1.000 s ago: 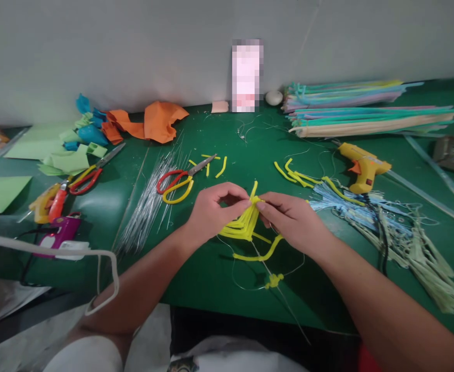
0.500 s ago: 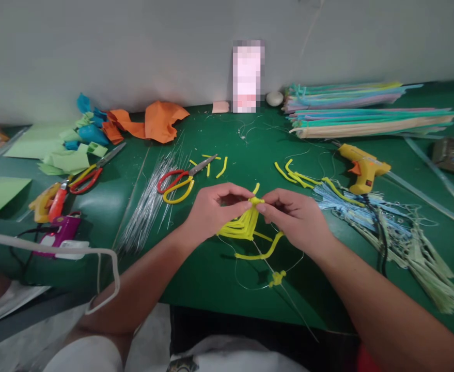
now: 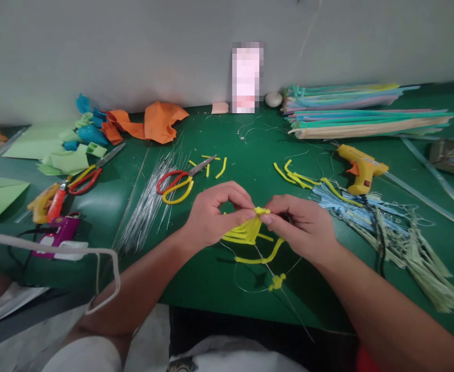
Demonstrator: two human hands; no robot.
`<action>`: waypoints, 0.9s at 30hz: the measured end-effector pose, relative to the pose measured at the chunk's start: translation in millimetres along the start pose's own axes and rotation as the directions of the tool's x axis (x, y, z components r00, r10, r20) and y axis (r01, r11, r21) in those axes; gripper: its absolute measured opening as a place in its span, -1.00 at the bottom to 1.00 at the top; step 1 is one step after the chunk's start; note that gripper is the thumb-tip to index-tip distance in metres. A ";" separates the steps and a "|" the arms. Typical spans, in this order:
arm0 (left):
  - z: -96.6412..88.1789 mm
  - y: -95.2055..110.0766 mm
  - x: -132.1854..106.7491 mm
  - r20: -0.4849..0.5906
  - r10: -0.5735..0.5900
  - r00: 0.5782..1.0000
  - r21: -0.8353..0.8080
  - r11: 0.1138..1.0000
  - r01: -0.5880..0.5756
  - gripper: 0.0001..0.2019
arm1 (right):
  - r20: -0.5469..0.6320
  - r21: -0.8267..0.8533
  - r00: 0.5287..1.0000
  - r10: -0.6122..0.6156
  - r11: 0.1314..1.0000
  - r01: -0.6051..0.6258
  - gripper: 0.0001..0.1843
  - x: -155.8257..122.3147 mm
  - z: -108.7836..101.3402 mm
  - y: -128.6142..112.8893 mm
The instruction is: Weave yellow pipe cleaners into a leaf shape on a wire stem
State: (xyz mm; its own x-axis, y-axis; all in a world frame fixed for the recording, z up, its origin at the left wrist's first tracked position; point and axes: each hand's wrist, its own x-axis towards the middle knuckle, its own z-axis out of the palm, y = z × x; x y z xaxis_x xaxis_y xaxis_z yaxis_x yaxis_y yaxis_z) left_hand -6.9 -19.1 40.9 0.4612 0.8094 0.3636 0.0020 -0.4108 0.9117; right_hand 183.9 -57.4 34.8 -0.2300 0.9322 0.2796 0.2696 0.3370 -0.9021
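Note:
My left hand (image 3: 213, 214) and my right hand (image 3: 302, 227) meet over the green table (image 3: 211, 268), both pinching the top of a yellow pipe-cleaner bundle (image 3: 248, 231). The bundle fans downward from the pinch, and one loose yellow strand (image 3: 263, 256) curls out beneath my right hand. A thin wire runs down from the bundle to a small yellow knot (image 3: 276, 281) lying on the table. Fingers of both hands are closed at the bundle's tip.
Red-and-yellow scissors (image 3: 180, 181) and a sheaf of thin wires (image 3: 149, 201) lie to the left. A yellow glue gun (image 3: 360, 168), cut yellow pieces (image 3: 296, 175) and fringed paper strips (image 3: 405, 237) sit right. Orange and green paper (image 3: 157, 121), another pair of scissors (image 3: 85, 178) and stacked coloured strips (image 3: 366, 111) lie further back.
The upright yellow end at the top of the bundle has been folded down into a small knot at the pinch. Both hands shifted slightly toward me.

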 end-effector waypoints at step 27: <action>24.3 -23.6 -7.8 0.039 -0.284 0.958 -0.577 0.777 0.253 -0.51 | 0.081 0.150 0.983 -0.162 0.977 0.149 -0.77 5.5 -4.3 -7.0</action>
State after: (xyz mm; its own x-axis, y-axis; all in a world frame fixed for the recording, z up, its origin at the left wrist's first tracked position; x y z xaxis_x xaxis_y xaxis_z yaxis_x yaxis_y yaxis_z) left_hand 11.0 -25.9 11.9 0.4759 0.8756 0.0824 -0.3935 0.1282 0.9104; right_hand 184.8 -54.1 44.1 -0.3459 0.8513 0.3946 0.0890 0.4485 -0.8893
